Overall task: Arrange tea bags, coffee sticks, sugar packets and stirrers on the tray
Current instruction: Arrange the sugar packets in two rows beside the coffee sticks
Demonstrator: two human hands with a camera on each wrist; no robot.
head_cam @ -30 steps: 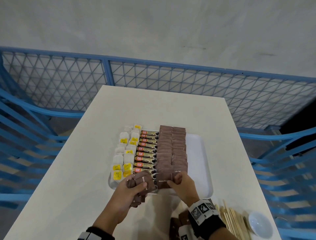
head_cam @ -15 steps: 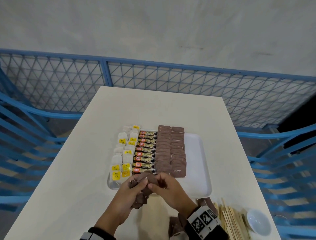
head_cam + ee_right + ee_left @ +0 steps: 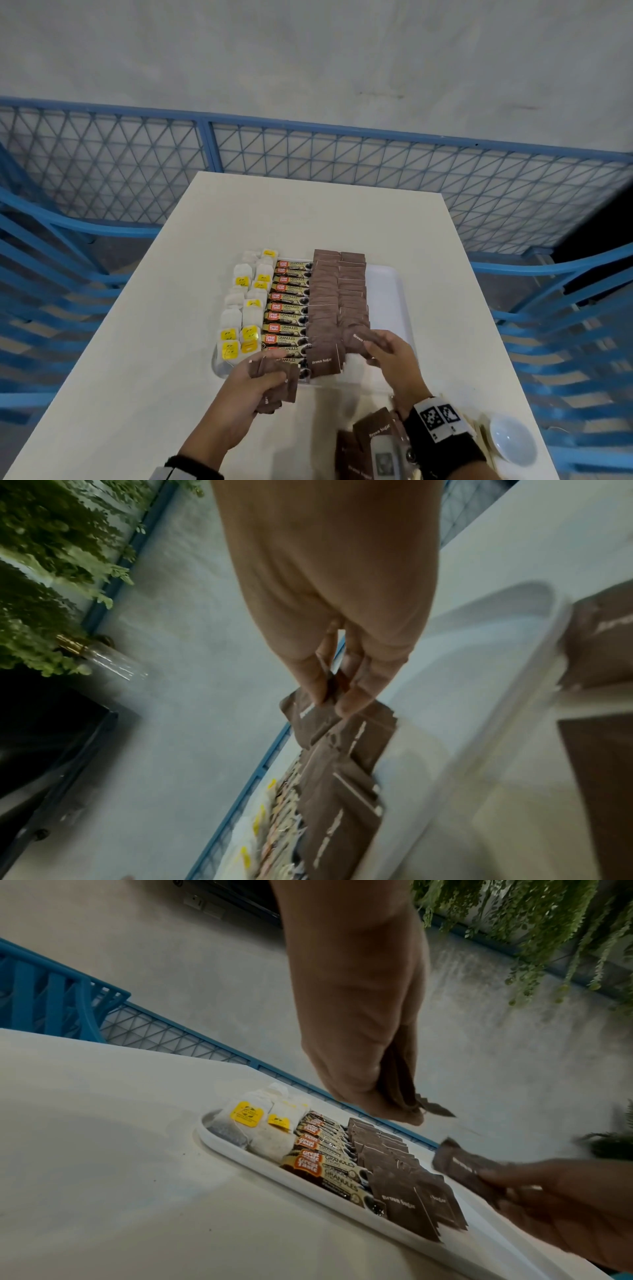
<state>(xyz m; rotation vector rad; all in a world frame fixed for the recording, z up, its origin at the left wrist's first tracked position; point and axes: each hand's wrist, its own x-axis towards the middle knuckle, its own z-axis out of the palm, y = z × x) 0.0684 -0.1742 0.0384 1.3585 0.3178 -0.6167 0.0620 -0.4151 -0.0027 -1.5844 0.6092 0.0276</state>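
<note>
A white tray (image 3: pixel 387 308) sits mid-table. It carries tea bags (image 3: pixel 245 308) at the left, then coffee sticks (image 3: pixel 287 308), then two columns of brown sugar packets (image 3: pixel 337 294). My left hand (image 3: pixel 270 380) grips a small stack of sugar packets (image 3: pixel 289 383) at the tray's near edge. My right hand (image 3: pixel 371 346) pinches a single sugar packet (image 3: pixel 358 337) just above the near end of the right sugar column. In the right wrist view that packet (image 3: pixel 308 718) hangs from the fingertips (image 3: pixel 349 702). The tray's right strip is bare.
Loose sugar packets (image 3: pixel 373 435) lie on the table near my right wrist. Beside a small white bowl (image 3: pixel 512 440), wooden stirrers (image 3: pixel 479 428) are mostly hidden by the wrist. Blue railings surround the white table (image 3: pixel 137 377).
My right hand left a packet at the near end of the left sugar column, took another from the stack in my left hand, and carried it right over the right column.
</note>
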